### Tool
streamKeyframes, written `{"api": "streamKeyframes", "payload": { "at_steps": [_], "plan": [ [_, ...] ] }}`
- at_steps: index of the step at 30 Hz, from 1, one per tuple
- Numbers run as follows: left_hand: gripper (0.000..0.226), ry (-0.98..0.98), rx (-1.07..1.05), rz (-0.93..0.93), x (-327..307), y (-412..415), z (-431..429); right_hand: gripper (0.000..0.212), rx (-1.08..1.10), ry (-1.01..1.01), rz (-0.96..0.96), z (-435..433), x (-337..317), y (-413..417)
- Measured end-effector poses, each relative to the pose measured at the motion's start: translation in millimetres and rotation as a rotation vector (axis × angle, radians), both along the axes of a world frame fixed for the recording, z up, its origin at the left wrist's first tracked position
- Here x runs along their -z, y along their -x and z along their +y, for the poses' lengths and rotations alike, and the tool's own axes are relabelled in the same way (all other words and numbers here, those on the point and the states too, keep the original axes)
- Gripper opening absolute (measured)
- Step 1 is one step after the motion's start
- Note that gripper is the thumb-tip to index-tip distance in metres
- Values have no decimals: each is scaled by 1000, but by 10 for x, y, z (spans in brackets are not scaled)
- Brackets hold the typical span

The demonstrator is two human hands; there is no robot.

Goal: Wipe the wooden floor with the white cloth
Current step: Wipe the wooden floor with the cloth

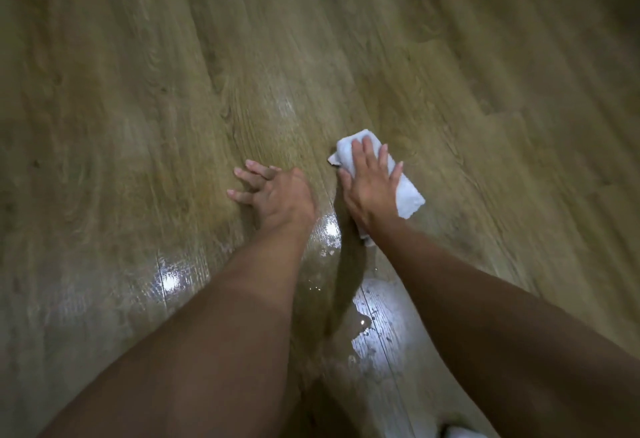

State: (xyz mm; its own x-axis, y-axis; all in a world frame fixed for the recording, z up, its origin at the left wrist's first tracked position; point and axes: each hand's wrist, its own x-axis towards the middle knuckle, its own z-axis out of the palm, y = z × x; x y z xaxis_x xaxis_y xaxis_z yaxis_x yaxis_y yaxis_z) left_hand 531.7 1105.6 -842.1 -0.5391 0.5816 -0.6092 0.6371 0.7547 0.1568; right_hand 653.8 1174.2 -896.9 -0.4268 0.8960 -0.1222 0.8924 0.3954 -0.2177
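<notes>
A folded white cloth (408, 195) lies flat on the wooden floor (173, 91) right of centre. My right hand (372, 181) presses on top of it with straight, spread fingers; the cloth shows beyond the fingertips and to the right of the palm. My left hand (273, 191) rests flat on the bare planks just left of the cloth, fingers spread and pointing up-left. Both forearms reach in from the bottom of the view.
Wet, shiny patches (374, 326) with small puddles reflect light on the planks between and below my forearms, and another glare patch (169, 278) lies to the left. A bit of something white (457, 432) shows at the bottom edge.
</notes>
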Motion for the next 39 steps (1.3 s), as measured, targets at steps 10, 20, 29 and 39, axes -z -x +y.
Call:
{"api": "streamKeyframes", "payload": {
  "at_steps": [10, 20, 29, 39],
  "plan": [
    [62, -363, 592, 202, 273, -474, -169, 51, -138, -37, 131, 95, -42, -735],
    [59, -349, 567, 381, 429, -1010, 72, 51, -439, -21, 139, 355, -15, -974],
    [61, -230, 487, 335, 408, -1005, 110, 54, -271, 11, 91, 662, -19, -822],
    [57, -142, 112, 206, 228, -1516, -422, 55, -593, 23, 132, 545, -80, -1057]
  ]
}}
